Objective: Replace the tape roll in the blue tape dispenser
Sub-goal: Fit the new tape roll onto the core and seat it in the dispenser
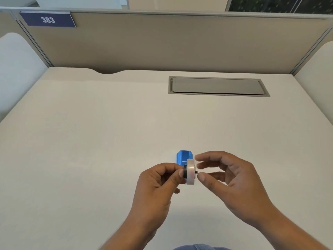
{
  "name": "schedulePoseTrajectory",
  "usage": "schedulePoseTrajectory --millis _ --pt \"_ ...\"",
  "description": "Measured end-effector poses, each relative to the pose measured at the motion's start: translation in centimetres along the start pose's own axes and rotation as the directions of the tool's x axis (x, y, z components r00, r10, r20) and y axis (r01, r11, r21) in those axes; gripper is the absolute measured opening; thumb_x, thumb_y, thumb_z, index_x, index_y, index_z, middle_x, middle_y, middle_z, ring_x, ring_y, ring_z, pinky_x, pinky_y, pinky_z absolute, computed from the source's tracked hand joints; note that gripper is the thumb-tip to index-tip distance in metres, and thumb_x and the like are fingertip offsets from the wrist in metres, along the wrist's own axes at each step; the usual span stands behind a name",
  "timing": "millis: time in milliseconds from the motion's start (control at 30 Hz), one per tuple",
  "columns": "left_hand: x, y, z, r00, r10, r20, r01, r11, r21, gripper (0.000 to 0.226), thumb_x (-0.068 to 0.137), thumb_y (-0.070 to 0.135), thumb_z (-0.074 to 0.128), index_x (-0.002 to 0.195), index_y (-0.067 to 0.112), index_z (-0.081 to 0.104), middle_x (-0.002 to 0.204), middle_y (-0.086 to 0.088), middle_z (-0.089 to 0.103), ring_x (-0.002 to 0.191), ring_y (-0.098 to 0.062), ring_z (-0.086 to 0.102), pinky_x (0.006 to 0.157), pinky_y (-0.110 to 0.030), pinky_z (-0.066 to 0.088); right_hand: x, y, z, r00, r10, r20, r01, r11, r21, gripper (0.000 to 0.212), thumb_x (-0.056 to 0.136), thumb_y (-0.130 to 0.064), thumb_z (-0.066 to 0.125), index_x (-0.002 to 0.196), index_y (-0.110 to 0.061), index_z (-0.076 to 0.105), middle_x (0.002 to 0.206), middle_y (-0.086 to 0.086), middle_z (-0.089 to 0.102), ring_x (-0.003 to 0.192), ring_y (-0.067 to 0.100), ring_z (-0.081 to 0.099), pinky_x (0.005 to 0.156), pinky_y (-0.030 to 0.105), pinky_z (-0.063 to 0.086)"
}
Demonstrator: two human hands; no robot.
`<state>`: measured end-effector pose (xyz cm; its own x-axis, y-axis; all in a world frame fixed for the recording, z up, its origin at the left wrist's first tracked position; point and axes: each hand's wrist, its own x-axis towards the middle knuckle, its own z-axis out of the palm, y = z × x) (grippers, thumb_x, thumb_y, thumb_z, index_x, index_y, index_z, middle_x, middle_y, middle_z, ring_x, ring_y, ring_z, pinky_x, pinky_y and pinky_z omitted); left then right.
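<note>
A blue tape dispenser (183, 156) stands on the white desk (90, 150), its open cavity facing up, just beyond my hands. In front of it, held above the desk, is a pale tape roll (190, 171) mounted on a black spindle (185, 171). My left hand (158, 183) pinches the spindle's left end between thumb and forefinger. My right hand (232, 179) hovers at the roll's right side with its fingers apart; its thumb tip sits next to the spindle's small right stub, and whether they touch is unclear.
A grey cable flap (217, 86) is set into the desk at the back right. Beige partition walls (180, 44) close off the desk's far and side edges, with a blue sign reading 383 (47, 19) at the upper left.
</note>
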<state>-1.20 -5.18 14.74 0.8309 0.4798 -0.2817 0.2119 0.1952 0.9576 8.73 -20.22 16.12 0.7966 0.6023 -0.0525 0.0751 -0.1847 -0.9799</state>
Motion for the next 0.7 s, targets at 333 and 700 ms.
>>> schedulePoseTrajectory --millis 333,700 --pt "1.9 -1.5 0.5 0.999 -0.042 -0.013 0.043 0.993 0.111 0.012 0.087 0.018 0.072 0.079 0.022 0.080 0.079 0.002 0.078 0.075 -0.013 0.068 0.062 -0.020 0.054 1.3 2.1 0.1 0.999 0.038 0.022 -0.035 0.992 -0.119 0.032 0.072 -0.001 0.082 0.092 -0.026 0.078 0.088 -0.016 0.074 0.082 0.015 0.073 0.076 0.026 0.060" --pt "6.4 -3.5 0.1 0.999 0.002 0.052 -0.030 0.845 0.533 0.012 0.090 0.021 0.070 0.094 0.029 0.077 0.096 0.015 0.073 0.085 -0.001 0.066 0.066 -0.012 0.046 5.2 5.9 -0.5 0.997 -0.022 0.071 0.054 0.871 -0.489 0.023 0.067 -0.044 0.070 0.089 -0.037 0.070 0.089 -0.016 0.066 0.079 0.011 0.061 0.067 0.027 0.052"
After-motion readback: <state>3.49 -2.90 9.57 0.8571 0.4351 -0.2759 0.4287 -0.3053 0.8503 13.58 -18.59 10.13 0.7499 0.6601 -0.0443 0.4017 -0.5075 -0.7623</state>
